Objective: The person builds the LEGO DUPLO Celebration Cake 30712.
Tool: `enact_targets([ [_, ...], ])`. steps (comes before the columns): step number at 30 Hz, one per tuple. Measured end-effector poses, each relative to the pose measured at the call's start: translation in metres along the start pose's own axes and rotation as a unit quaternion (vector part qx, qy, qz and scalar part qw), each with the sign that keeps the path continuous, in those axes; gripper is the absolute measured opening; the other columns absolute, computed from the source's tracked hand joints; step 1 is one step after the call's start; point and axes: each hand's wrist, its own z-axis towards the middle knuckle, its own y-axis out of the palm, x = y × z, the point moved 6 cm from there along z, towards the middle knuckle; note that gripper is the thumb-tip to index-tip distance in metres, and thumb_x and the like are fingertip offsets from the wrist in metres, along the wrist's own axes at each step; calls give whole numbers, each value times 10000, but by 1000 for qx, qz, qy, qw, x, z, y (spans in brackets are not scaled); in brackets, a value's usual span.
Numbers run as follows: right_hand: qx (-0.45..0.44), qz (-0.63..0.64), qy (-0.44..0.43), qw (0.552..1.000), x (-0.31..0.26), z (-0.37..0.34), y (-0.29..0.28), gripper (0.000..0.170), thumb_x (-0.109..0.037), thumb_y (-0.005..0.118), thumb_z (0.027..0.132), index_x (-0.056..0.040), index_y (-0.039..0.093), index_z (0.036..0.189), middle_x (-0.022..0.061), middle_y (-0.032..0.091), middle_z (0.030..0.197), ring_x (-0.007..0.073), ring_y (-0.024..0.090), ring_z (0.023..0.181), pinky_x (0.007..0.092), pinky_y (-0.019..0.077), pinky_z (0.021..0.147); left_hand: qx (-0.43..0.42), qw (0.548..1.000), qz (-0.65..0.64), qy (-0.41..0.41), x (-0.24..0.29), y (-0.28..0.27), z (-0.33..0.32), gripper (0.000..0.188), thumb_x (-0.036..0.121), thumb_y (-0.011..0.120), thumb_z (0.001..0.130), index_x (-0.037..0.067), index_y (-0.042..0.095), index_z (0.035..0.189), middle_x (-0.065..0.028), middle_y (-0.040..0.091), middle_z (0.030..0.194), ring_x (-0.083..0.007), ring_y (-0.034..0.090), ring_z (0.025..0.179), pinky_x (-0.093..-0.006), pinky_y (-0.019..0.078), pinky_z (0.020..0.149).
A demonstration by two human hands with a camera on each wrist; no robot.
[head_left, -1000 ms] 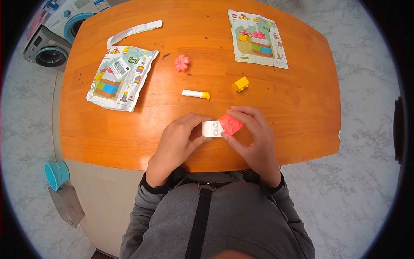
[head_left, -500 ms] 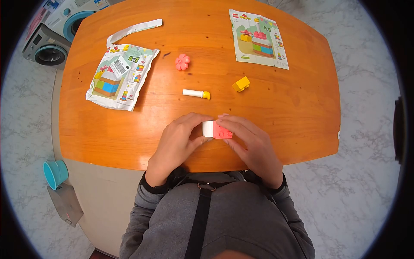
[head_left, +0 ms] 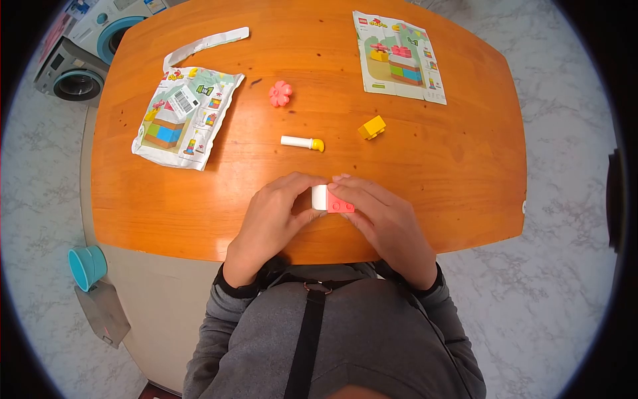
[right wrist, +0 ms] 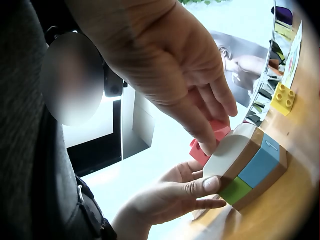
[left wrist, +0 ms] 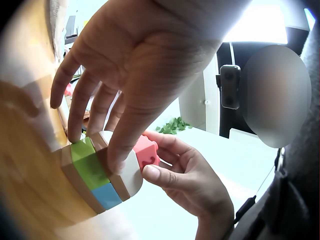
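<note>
A block stack stands on the table before the person, with brown layers (left wrist: 80, 186) around a green brick (left wrist: 91, 167) and a blue brick (right wrist: 259, 162) marked with a 1. Above these is a rounded white brick (head_left: 319, 198). My left hand (head_left: 269, 211) grips the stack by its sides, thumb on the near side. A coral-pink studded brick (head_left: 340, 205) sits straight on the right part of the white brick, covering its studs. My right hand (head_left: 392, 223) pinches this pink brick between thumb and fingers; the fingers partly cover it.
Beyond the hands lie a white candle piece with yellow tip (head_left: 302, 143), a pink flower piece (head_left: 280, 94) and a yellow brick (head_left: 372, 127). An opened bag (head_left: 186, 120) lies at left, a torn strip (head_left: 212, 44) above it, a picture leaflet (head_left: 399, 60) at far right.
The pink brick, first held tilted at the right with the white brick's studs showing, has come left and straight onto the white brick. My left hand has kept its grip on the stack.
</note>
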Motion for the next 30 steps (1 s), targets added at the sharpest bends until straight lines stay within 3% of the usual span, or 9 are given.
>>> enact_targets([
  [2,-6,-2,-1,1000,0,0,0,354,26,595,822,3,570,1175,164,595,1193,315,572,1125,362,492,921,18,1000,1,20,3,-1,-1,367,52,740,717,28,616,1062,-146,643,950,-348,608,884,-409,488,765],
  [9,-7,40,-15,999,7,-1,2,359,30,571,834,2,562,1192,164,587,1195,312,570,1123,362,482,929,-2,997,82,5,17,-7,-6,391,19,715,734,5,608,1110,-167,648,1035,-360,615,951,-387,503,804],
  [15,-8,56,-20,998,9,-2,2,380,30,580,828,5,552,1206,165,575,1206,317,564,1120,368,477,933,10,972,223,74,23,-39,2,331,13,646,791,-14,601,1119,-183,634,1035,-379,607,927,-410,500,792],
  [17,-5,63,-15,998,10,-3,5,382,29,583,827,7,550,1207,169,572,1210,322,561,1120,372,477,933,-9,964,265,26,16,-42,13,335,17,645,793,-17,602,1124,-173,620,1035,-364,603,932,-412,495,799],
  [21,20,69,17,997,13,-9,6,476,-35,615,845,-31,488,1304,171,560,1249,332,552,1133,383,473,932,-17,944,326,38,3,-31,40,323,24,644,798,-16,610,1117,-171,604,1038,-353,591,966,-408,489,816],
  [23,24,69,38,997,16,-11,6,531,-86,645,851,-66,464,1349,163,555,1279,328,548,1148,381,469,935,0,939,339,54,0,-23,50,291,35,651,795,-17,620,1080,-177,596,1022,-349,579,984,-405,484,820],
  [25,39,54,25,997,15,-13,4,539,-44,627,848,-8,426,1347,196,547,1243,354,562,1097,394,485,910,-19,933,356,53,-10,-17,58,270,38,658,790,-17,624,1052,-174,595,1003,-349,577,978,-406,484,811],
  [30,61,58,32,996,22,-19,7,547,-84,656,844,-10,437,1339,199,556,1229,358,571,1076,390,490,887,-11,916,394,75,-17,-13,65,217,32,671,774,-17,629,981,-156,599,918,-341,591,896,-416,487,762],
])
